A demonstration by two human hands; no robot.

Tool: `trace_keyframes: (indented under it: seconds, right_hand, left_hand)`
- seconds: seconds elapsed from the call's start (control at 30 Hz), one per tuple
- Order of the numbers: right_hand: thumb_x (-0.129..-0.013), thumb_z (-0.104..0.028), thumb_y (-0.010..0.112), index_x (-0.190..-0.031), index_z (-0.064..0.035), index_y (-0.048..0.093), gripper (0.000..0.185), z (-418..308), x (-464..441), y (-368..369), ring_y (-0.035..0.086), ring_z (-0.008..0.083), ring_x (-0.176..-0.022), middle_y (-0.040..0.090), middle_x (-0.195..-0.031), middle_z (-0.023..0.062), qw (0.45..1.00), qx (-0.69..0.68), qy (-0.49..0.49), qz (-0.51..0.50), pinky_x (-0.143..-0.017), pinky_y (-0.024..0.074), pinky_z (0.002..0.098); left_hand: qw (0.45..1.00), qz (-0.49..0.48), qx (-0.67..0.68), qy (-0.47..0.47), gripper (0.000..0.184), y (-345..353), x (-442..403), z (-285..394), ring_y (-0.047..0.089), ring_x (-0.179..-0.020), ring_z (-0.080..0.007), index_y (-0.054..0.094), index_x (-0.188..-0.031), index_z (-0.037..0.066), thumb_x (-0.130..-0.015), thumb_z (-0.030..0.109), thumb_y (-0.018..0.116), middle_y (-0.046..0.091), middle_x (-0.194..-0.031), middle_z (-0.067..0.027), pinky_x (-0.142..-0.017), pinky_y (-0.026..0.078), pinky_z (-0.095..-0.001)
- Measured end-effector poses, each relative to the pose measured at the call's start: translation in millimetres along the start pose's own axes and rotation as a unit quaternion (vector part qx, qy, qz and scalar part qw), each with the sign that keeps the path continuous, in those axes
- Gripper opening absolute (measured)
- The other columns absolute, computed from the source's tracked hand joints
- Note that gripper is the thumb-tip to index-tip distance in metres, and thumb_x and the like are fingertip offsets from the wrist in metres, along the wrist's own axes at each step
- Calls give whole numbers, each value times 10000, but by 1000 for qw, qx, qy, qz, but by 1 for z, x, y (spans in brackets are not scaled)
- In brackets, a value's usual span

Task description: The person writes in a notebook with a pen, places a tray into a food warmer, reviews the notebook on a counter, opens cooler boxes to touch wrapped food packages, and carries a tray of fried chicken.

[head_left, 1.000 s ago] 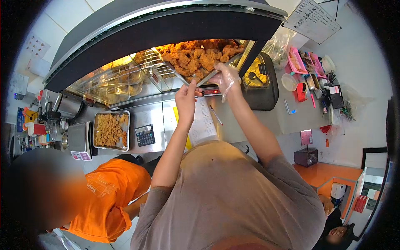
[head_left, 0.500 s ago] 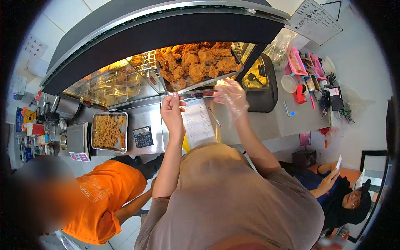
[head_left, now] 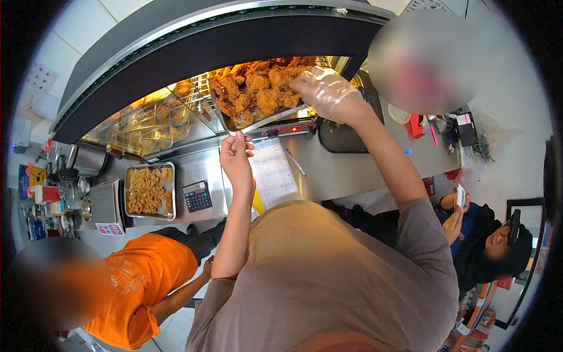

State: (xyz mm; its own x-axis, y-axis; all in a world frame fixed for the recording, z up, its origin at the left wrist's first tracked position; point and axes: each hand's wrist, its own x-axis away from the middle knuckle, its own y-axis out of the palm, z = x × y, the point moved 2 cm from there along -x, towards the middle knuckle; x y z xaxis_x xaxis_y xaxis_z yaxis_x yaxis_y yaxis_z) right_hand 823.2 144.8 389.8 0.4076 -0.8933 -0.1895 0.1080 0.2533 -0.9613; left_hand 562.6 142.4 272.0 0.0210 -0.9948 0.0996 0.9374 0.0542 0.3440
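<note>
A metal tray [head_left: 258, 125] heaped with fried chicken pieces [head_left: 268, 101] juts from the lit opening of a display warmer. My bare left hand [head_left: 236, 161] is closed at the tray's near left corner, thumb up against the rim. My right hand [head_left: 329, 97], in a clear plastic glove, reaches over the right side of the tray. Its fingertips meet the chicken there; how far they close around a piece is hidden by the glove and the hand's angle. Below the tray lie a written sheet of paper [head_left: 272, 170] and a pen [head_left: 296, 163].
The display warmer [head_left: 223, 44] arches over the counter [head_left: 346, 170]. Left of me are a tray of small fried pieces [head_left: 150, 214], a calculator [head_left: 197, 196] and a person in an orange shirt [head_left: 143, 281]. A black tray [head_left: 346, 138] sits right; another person [head_left: 478, 234] holds a phone.
My right hand has moved up and left from beside the tray's right corner onto the chicken. My left hand stays at the tray corner. A blurred head now appears at upper right.
</note>
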Motion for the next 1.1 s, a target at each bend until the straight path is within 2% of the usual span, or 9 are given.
trace_keyframes:
  seconds: [0.07,0.13,0.2,0.3,0.33,0.37,0.43,0.8,1.1]
  right_hand:
    - [-948,-170,584,-1317,-111,602,375,2,-14,-3,640,301,-1164,672,-1225,118,990,57,-5,-127,-997,526,417]
    - [-968,-168,536,-1184,-79,640,255,17,-7,24,676,304,-1038,695,-1123,135,997,-64,-4,-47,-922,549,416]
    - [-970,-184,532,-1119,-83,654,218,2,-21,-6,679,326,-1005,696,-1077,146,991,9,3,-136,-882,550,433]
    - [-952,-275,535,-953,-59,679,260,17,-12,47,678,371,-930,710,-973,179,983,-158,-7,94,-841,544,475]
    - [-935,-251,558,-946,-59,705,242,6,-7,15,689,367,-922,723,-1024,173,977,-192,78,44,-819,551,486]
    - [-855,-132,603,-850,-49,720,144,-5,-3,-4,707,346,-907,727,-927,170,991,-102,6,90,-831,571,469]
    - [-844,-129,621,-895,-41,762,174,-9,-6,-15,725,355,-920,740,-928,168,997,-79,15,8,-792,583,476]
    - [-823,-80,664,-833,-33,747,96,-10,6,5,718,348,-886,736,-886,153,981,-74,-33,177,-775,586,436]
    - [-808,-37,696,-807,-28,748,53,-11,6,9,717,346,-873,740,-897,151,977,-104,-10,188,-731,587,453]
  left_hand:
    - [1000,-6,-4,2,207,-4,-1,-3,607,-723,-66,633,-967,93,-1034,287,664,691,-858,-22,-619,463,-226]
    - [1000,-6,-14,6,195,-9,-4,-9,613,-755,-71,646,-1001,97,-1032,288,665,688,-886,-18,-638,475,-229]
    - [1000,-15,-26,3,189,-16,-9,-16,621,-782,-84,653,-1044,86,-1032,275,662,692,-919,-26,-656,487,-238]
    - [997,15,-78,14,182,-16,-7,-10,617,-791,-118,656,-1085,86,-1050,262,629,685,-936,-40,-662,482,-250]
    - [998,10,-62,3,181,-18,-9,-14,608,-795,-111,654,-1094,87,-1053,261,625,673,-941,-31,-682,481,-255]
    - [999,15,-50,-4,196,-16,-11,-11,597,-783,-96,640,-1089,76,-1054,268,627,665,-936,-28,-663,478,-249]
    - [1000,-9,-14,-17,218,-13,-10,-6,560,-747,-66,606,-1022,73,-1066,287,612,639,-902,-16,-627,463,-216]
    - [996,-37,-75,-16,256,-17,-11,2,552,-735,-74,586,-1037,113,-1048,363,638,604,-892,23,-621,466,-232]
    - [996,-26,-86,13,286,-3,-1,12,516,-711,-69,581,-1025,87,-1063,370,610,595,-904,13,-602,431,-216]
